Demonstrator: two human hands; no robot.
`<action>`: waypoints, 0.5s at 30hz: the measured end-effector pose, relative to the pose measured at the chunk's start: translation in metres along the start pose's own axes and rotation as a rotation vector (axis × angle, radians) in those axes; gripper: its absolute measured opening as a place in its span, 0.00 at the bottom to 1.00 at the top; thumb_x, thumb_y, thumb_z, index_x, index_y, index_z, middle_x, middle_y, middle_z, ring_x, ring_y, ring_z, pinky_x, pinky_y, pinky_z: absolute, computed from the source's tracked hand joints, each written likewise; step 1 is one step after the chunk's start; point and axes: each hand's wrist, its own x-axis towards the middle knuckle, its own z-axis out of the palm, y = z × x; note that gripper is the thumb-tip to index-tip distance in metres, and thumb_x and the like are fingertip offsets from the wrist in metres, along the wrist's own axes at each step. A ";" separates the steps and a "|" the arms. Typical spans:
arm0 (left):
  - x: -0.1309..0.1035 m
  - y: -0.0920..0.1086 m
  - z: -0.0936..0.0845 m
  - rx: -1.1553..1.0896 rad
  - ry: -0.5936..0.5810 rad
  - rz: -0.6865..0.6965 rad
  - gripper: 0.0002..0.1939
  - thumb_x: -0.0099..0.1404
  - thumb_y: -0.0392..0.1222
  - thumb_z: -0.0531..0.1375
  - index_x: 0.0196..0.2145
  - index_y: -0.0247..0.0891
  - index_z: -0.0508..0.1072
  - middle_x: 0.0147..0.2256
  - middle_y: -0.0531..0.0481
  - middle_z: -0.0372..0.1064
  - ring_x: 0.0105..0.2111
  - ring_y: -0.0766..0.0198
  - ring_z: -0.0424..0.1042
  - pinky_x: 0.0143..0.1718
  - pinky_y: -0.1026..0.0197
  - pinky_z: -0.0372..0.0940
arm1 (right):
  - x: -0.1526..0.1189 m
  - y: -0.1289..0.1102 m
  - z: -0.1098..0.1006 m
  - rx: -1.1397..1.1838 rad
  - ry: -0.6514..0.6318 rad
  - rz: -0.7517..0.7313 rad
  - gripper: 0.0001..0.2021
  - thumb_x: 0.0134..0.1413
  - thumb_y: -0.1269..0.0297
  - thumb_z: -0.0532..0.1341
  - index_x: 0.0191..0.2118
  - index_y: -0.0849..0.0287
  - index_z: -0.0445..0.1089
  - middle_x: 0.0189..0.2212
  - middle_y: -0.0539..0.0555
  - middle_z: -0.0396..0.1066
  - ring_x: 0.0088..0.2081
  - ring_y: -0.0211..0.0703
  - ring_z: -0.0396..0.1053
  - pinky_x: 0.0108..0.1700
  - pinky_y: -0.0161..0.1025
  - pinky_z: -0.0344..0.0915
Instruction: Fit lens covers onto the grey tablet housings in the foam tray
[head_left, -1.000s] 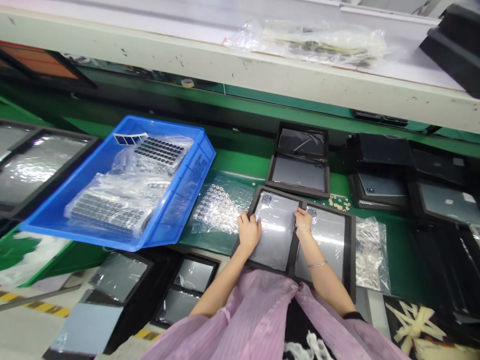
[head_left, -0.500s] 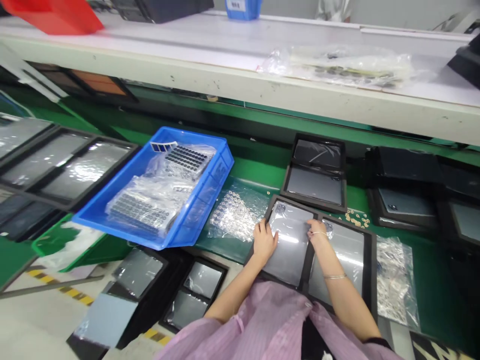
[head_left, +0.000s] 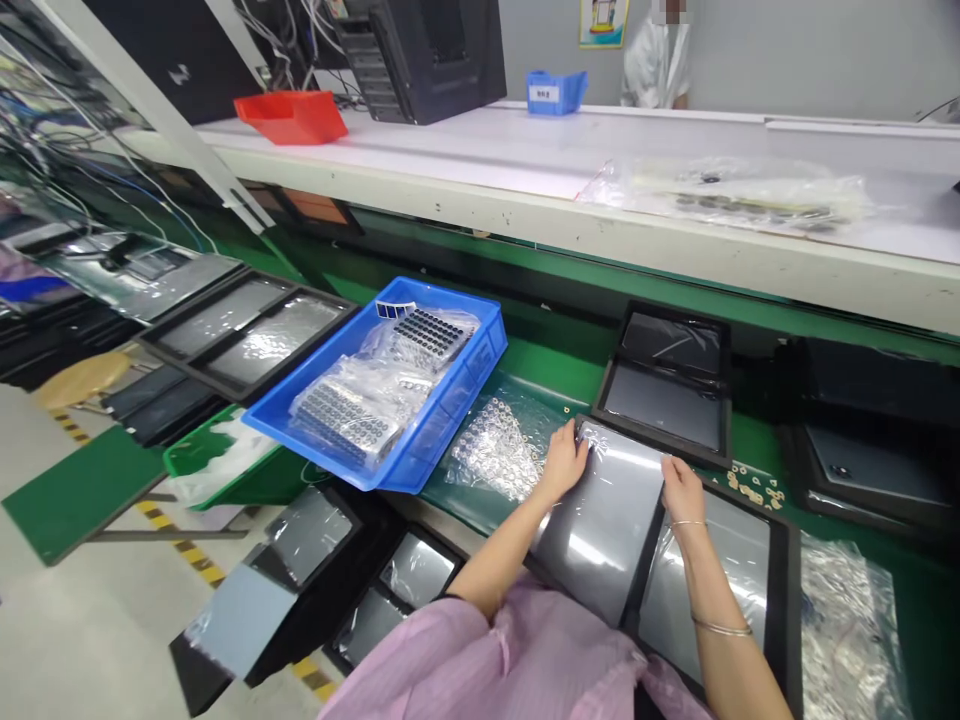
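Observation:
A grey tablet-like panel in clear film (head_left: pixel 607 520) tilts up from the left half of a black foam tray (head_left: pixel 789 610). My left hand (head_left: pixel 564 462) is closed on its far left corner, the thumb on top. At the far right corner, my right hand (head_left: pixel 682 490) pinches the panel's edge. A second film-covered panel (head_left: pixel 731 545) lies in the tray's right half, partly behind my right forearm. Small ring-shaped parts on a clear sheet (head_left: pixel 499 440) are near my left hand. Several small gold-coloured pieces (head_left: pixel 754 487) lie beyond the tray.
A blue bin (head_left: pixel 450 400) of bagged parts stands to the left. Another tray of panels (head_left: pixel 726 400) is just beyond mine, with stacked panels (head_left: pixel 870 460) on the right. A white shelf (head_left: pixel 480 160) runs across the back. A person in white (head_left: pixel 656 65) is behind it.
My view has swung left and up. Both hands now grip the panel's far corners, and the panel has come up out of its recess, tilted.

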 end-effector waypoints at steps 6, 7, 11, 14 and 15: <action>0.070 0.008 -0.008 -0.204 -0.206 -0.011 0.15 0.66 0.47 0.55 0.45 0.34 0.68 0.38 0.48 0.69 0.33 0.65 0.71 0.35 0.58 0.69 | 0.014 -0.005 -0.004 -0.032 -0.038 -0.133 0.23 0.43 0.42 0.59 0.34 0.60 0.71 0.22 0.50 0.69 0.25 0.40 0.64 0.30 0.36 0.61; 0.073 0.007 -0.011 -0.217 -0.244 -0.001 0.15 0.66 0.48 0.56 0.44 0.33 0.69 0.38 0.48 0.69 0.33 0.66 0.71 0.33 0.59 0.69 | 0.017 -0.004 -0.004 -0.041 -0.030 -0.147 0.23 0.43 0.42 0.59 0.32 0.61 0.71 0.24 0.52 0.70 0.27 0.41 0.66 0.33 0.37 0.62; 0.074 0.002 -0.022 -0.223 -0.354 0.059 0.14 0.66 0.48 0.56 0.39 0.33 0.70 0.34 0.50 0.69 0.30 0.67 0.70 0.31 0.61 0.68 | 0.028 0.005 0.000 -0.099 0.009 -0.172 0.23 0.44 0.41 0.57 0.26 0.60 0.68 0.25 0.54 0.72 0.30 0.43 0.69 0.36 0.39 0.64; 0.070 0.001 -0.022 -0.163 -0.364 0.099 0.14 0.66 0.49 0.55 0.38 0.33 0.70 0.33 0.50 0.69 0.30 0.67 0.70 0.33 0.59 0.68 | 0.030 0.013 0.004 -0.185 0.065 -0.169 0.21 0.49 0.44 0.55 0.27 0.59 0.68 0.27 0.55 0.73 0.31 0.45 0.69 0.38 0.41 0.64; 0.068 0.001 -0.020 -0.131 -0.357 0.110 0.14 0.66 0.49 0.55 0.38 0.33 0.70 0.34 0.50 0.69 0.31 0.66 0.70 0.34 0.59 0.68 | 0.029 0.015 0.006 -0.219 0.084 -0.173 0.19 0.51 0.46 0.54 0.27 0.59 0.67 0.29 0.56 0.74 0.33 0.46 0.70 0.40 0.41 0.64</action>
